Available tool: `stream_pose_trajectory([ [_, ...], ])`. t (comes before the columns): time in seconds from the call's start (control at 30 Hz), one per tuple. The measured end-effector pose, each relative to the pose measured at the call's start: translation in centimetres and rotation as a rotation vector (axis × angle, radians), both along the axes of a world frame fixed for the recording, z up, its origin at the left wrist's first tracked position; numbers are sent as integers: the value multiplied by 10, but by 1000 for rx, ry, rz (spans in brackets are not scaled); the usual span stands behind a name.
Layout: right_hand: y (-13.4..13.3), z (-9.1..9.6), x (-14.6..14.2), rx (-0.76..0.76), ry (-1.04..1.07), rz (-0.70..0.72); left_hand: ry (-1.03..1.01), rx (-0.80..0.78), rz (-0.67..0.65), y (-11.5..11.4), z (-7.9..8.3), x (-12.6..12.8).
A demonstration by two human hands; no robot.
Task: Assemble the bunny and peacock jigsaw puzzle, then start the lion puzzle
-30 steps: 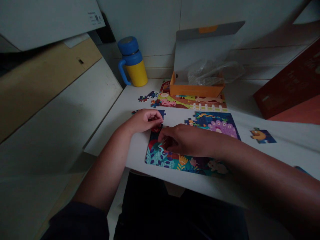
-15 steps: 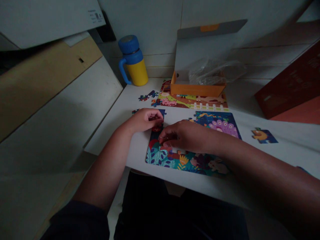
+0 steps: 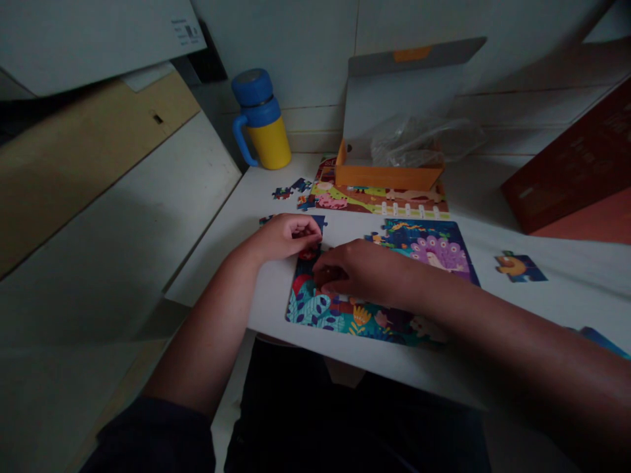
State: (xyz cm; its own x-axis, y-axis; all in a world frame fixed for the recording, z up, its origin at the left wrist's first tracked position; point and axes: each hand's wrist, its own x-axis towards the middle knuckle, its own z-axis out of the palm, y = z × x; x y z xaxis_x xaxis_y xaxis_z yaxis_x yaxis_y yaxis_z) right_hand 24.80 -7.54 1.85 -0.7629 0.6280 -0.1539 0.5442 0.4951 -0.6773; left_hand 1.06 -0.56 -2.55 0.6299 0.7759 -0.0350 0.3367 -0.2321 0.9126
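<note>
Slightly leftward and nearer has moved the right hand (image 3: 352,268), curled over the puzzle (image 3: 315,312) at the table's (image 3: 269,289) near edge, so fitting seems unfinished, while the left hand (image 3: 283,237) stays curled, and whether either grips I cannot tell.

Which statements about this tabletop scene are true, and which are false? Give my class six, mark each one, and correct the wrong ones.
1. The mug has its blue lid on. True.
2. The lower part of the mug is green. False: it is yellow.
3. The left hand is at the jigsaw's left side, and the right hand is over the jigsaw. True.
4. The left hand is holding the mug. False: the mug stands apart from both hands.
5. The orange box, to the right of the mug, is open. True.
6. The box stands nearer the person than the jigsaw does. False: it stands beyond the jigsaw.
</note>
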Motion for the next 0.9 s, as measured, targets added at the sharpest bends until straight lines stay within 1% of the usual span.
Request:
stream_pose_trajectory([
  [0.13, -4, 5, -3, 77, -61, -29, 2, 10, -4, 0, 1, 0],
  [0.27, -9, 9, -5, 100, -105, -59, 9, 39, -16, -1, 2, 0],
  [0.43, -14, 7, -4, 138, -141, -93, 24, 26, -31, -2, 4, 0],
  [0.57, -15, 4, -4, 186, -188, -98, 26, 90, 7, -4, 6, 1],
  [0.63, -14, 3, -4, 188, -191, -92, 13, 139, 66, -3, 7, 1],
  [0.67, -14, 3, -4, 188, -195, -87, 3, 173, 116, -2, 7, 0],
  [0.8, -17, 7, -7, 243, -259, -65, -18, 312, 424, 9, 5, -10],
  [0.9, -21, 11, -10, 298, -295, -41, 54, 363, 616, 16, 5, -22],
])
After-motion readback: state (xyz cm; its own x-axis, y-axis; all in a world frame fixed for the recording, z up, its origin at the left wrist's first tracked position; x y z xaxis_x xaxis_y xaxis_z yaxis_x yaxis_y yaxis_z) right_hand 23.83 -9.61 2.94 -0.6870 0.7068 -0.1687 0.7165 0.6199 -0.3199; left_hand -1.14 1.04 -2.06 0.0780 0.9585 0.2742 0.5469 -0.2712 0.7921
